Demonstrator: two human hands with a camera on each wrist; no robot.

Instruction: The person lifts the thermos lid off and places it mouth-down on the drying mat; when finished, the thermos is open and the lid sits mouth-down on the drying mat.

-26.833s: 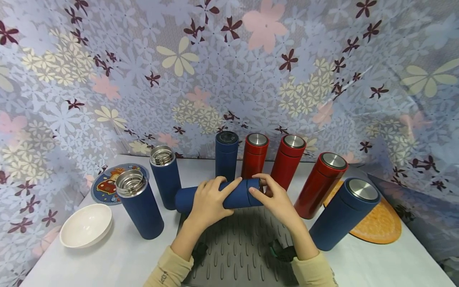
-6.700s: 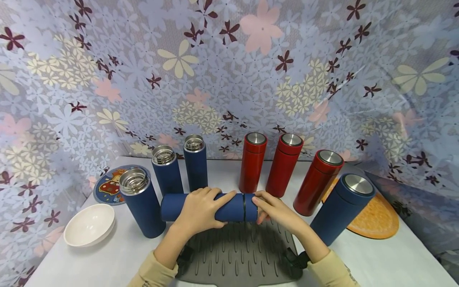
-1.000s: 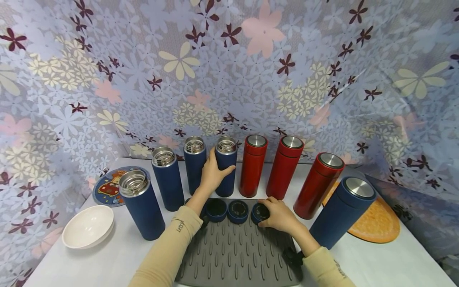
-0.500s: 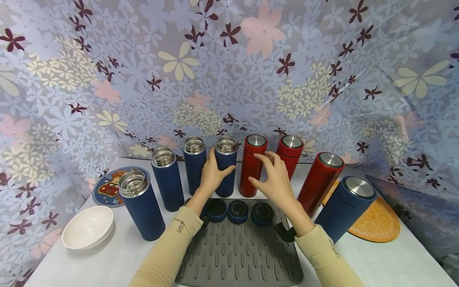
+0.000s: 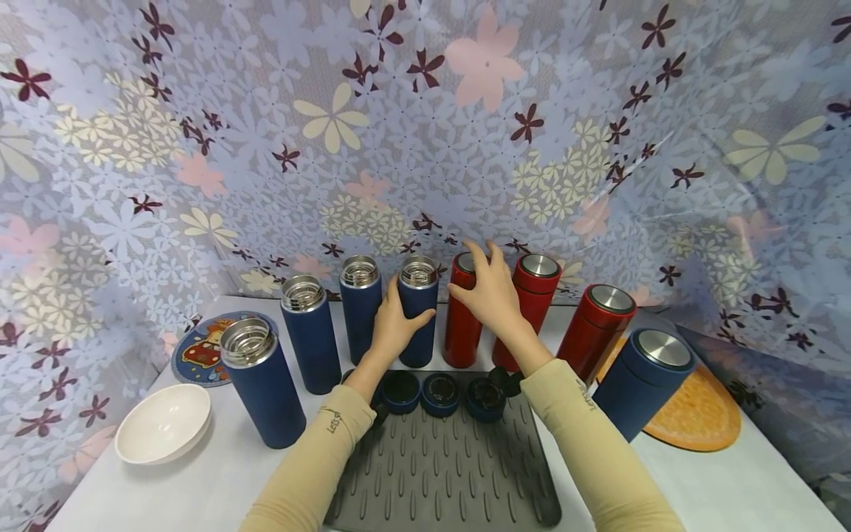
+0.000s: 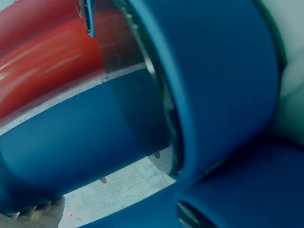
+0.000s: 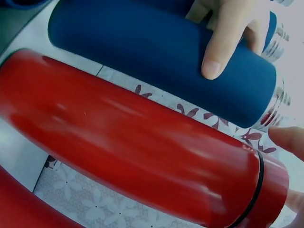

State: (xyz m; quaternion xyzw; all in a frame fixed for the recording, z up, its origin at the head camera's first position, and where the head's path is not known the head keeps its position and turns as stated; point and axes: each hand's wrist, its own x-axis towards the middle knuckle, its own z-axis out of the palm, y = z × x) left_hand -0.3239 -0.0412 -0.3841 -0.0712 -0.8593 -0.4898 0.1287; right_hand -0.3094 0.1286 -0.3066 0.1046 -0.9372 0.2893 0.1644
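Note:
My left hand [image 5: 392, 325] grips a blue thermos [image 5: 417, 343] standing upright with its steel mouth bare; the right wrist view shows the thumb lying across the body. My right hand [image 5: 493, 294] is up at the top of the leftmost red thermos [image 5: 462, 336], its fingers spread about the capped top. In the right wrist view a gap shows between the fingertips [image 7: 289, 140] and the red cap [image 7: 273, 190]. Several blue lids [image 5: 440, 393] sit in a row along the far edge of a dark ribbed mat [image 5: 439, 473]; one looms large in the left wrist view.
Three more uncapped blue thermoses [image 5: 309, 343] stand at left, near a white bowl [image 5: 162, 425] and a round cartoon mat [image 5: 199, 355]. To the right are two more capped red thermoses [image 5: 595, 329], a capped blue one [image 5: 641, 388] and an orange round mat [image 5: 705, 414].
Earlier both hands held blue thermoses sideways at their caps; now those stand uncapped. Within the last second the right hand left a lid on the mat and rose to the red thermos.

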